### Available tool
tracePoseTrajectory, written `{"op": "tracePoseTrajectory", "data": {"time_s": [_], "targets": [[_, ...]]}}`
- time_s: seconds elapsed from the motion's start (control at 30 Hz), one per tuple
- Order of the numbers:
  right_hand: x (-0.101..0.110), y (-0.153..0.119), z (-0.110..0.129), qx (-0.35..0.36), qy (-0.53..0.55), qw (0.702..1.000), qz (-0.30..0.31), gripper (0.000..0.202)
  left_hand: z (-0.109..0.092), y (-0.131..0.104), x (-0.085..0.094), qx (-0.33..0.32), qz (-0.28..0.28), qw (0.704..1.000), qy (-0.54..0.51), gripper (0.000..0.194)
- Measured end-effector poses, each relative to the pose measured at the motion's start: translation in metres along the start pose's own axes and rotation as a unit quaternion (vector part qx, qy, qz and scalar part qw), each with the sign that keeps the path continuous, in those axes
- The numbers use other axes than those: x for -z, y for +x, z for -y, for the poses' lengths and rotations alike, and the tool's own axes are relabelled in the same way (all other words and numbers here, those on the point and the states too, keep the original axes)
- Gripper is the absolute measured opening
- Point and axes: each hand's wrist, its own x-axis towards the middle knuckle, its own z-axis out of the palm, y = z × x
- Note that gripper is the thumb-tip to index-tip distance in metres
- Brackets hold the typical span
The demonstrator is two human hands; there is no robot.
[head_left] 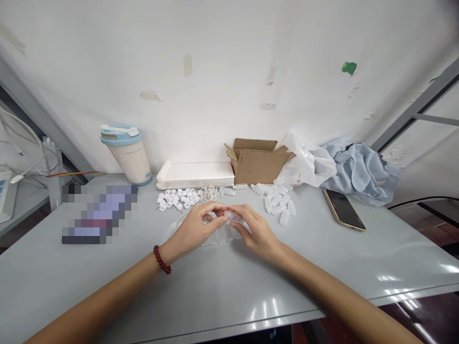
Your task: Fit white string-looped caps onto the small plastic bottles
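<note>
My left hand [197,227], with a dark red bead bracelet [162,260] at the wrist, pinches a small whitish piece [226,216] between thumb and fingers. From the other side my right hand [256,229] closes its fingers on a translucent piece [236,219], and the fingertips of both hands meet. Under the hands lie several clear plastic pieces [218,236] in a row on the grey table [222,291]. A pile of small white caps [177,198] and a tangle of pale rings [211,192] sit behind my left hand. Loose translucent sleeves [278,199] are spread behind my right hand.
Along the wall stand a blue-lidded cup [131,155], a stack of white trays [195,174], an open cardboard box [260,165], a white plastic bag [308,160] and a crumpled blue cloth [358,167]. A phone [344,210] lies right; a pixelated object [103,212] lies left.
</note>
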Motion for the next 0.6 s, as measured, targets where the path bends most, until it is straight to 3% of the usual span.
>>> {"op": "tracePoseTrajectory", "data": {"time_s": [0.43, 0.6], "targets": [[0.0046, 0.002, 0.0097, -0.083, 0.039, 0.996, 0.007, 0.026, -0.0064, -0.0037, -0.0027, -0.012, -0.021, 1.0, 0.016, 0.018], [0.0061, 0.0037, 0.0086, -0.149, 0.065, 0.986, -0.03, 0.024, 0.0022, -0.0064, -0.0097, -0.083, -0.159, 0.976, 0.125, 0.018]]}}
